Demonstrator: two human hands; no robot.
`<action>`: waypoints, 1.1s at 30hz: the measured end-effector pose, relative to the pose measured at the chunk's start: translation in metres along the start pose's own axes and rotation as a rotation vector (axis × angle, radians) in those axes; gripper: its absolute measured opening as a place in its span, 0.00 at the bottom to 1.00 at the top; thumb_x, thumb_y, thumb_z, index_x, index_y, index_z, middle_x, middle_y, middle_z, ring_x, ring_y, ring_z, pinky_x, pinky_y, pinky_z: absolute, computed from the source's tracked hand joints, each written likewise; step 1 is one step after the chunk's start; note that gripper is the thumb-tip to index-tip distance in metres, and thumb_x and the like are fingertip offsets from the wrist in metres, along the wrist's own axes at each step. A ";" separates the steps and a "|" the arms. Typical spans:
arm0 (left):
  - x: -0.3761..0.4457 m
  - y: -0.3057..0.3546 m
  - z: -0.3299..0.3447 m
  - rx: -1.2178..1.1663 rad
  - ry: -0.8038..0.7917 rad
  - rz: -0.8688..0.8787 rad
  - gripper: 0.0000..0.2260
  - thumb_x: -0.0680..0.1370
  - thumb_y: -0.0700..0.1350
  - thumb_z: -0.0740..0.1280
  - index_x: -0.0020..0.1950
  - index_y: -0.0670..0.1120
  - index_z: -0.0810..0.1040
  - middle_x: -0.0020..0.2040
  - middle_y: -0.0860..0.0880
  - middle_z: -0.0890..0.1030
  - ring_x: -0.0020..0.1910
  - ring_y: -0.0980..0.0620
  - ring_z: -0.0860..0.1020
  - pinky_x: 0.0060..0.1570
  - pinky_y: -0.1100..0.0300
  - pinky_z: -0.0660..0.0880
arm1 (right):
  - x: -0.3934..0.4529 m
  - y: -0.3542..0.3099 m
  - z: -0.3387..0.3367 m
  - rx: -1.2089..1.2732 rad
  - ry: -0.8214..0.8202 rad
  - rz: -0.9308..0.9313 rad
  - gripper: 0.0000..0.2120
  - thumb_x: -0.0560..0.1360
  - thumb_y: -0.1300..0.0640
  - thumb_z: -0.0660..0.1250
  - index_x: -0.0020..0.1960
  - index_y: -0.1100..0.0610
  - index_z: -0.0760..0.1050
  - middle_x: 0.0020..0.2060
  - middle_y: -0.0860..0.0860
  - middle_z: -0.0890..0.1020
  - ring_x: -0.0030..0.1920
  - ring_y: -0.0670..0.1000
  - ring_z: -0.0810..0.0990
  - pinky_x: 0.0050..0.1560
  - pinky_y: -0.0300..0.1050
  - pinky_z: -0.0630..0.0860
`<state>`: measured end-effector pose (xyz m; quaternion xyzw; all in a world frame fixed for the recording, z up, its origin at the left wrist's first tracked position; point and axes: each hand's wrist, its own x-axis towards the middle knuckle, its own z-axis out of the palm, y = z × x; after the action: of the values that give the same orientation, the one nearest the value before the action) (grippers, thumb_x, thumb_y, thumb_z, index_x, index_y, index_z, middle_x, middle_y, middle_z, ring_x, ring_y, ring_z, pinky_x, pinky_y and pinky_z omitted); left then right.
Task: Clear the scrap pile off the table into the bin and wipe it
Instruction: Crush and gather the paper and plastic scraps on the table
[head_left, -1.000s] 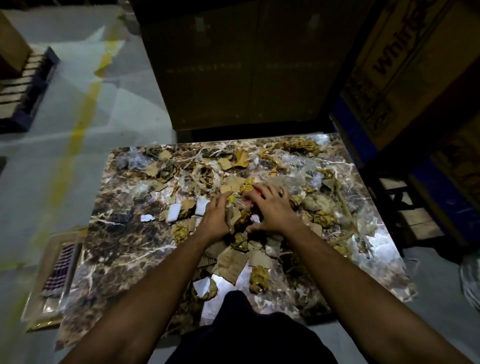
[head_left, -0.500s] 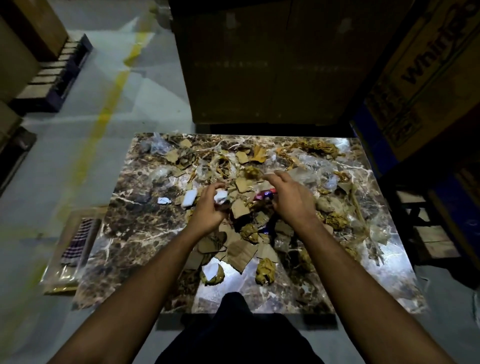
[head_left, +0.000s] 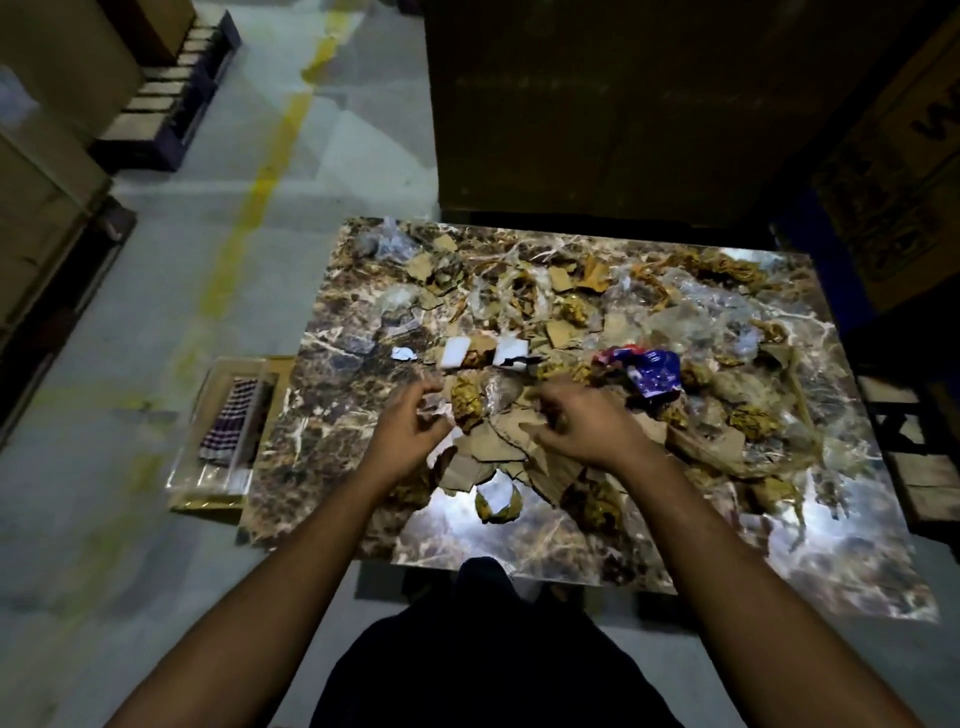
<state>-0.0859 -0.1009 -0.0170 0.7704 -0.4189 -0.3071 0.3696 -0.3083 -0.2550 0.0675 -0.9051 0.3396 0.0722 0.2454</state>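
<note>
The scrap pile (head_left: 566, 332) of torn cardboard, crumpled brown paper and clear plastic covers most of the marble table (head_left: 649, 545). My left hand (head_left: 410, 431) hovers over the pile's near left side, its curled fingers and thumb pinching a small pale scrap (head_left: 434, 411). My right hand (head_left: 587, 423) lies over flat cardboard pieces (head_left: 498, 441) with fingers curled down; any hold is hidden. A blue and red wrapper (head_left: 649, 371) lies just right of that hand. Two white pieces (head_left: 457, 353) sit beyond my hands.
On the floor left of the table stands a shallow box (head_left: 208, 483) with a checked cloth (head_left: 228, 421) in it. Tall cardboard cartons (head_left: 597, 104) rise behind the table and at the right. Pallets (head_left: 166, 98) line the far left, across open grey floor.
Both hands pulled back toward the near side of the pile. The blue and red wrapper that was at my right hand's fingers now lies free on the table.
</note>
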 end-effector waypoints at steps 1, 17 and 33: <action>-0.009 -0.013 -0.003 0.039 -0.003 -0.022 0.22 0.77 0.53 0.73 0.68 0.54 0.72 0.67 0.47 0.73 0.65 0.48 0.74 0.59 0.53 0.77 | 0.000 -0.007 0.012 -0.057 -0.084 -0.010 0.31 0.75 0.41 0.71 0.74 0.46 0.66 0.69 0.51 0.75 0.63 0.54 0.78 0.60 0.50 0.77; -0.018 -0.032 -0.014 0.448 -0.264 0.030 0.52 0.68 0.52 0.81 0.80 0.60 0.47 0.75 0.47 0.65 0.71 0.44 0.69 0.62 0.48 0.74 | 0.028 -0.070 0.080 -0.490 -0.097 0.112 0.69 0.58 0.25 0.75 0.79 0.39 0.28 0.81 0.57 0.50 0.76 0.67 0.58 0.63 0.59 0.75; 0.012 -0.004 0.002 0.341 -0.291 0.092 0.48 0.68 0.49 0.78 0.80 0.53 0.53 0.69 0.47 0.76 0.63 0.44 0.77 0.53 0.51 0.78 | 0.063 -0.057 0.106 -0.033 0.028 0.086 0.52 0.64 0.47 0.82 0.78 0.42 0.53 0.72 0.55 0.69 0.62 0.63 0.75 0.54 0.55 0.79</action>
<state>-0.0801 -0.1107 -0.0232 0.7495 -0.5483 -0.3225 0.1831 -0.2195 -0.2025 -0.0211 -0.8946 0.3803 0.0757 0.2222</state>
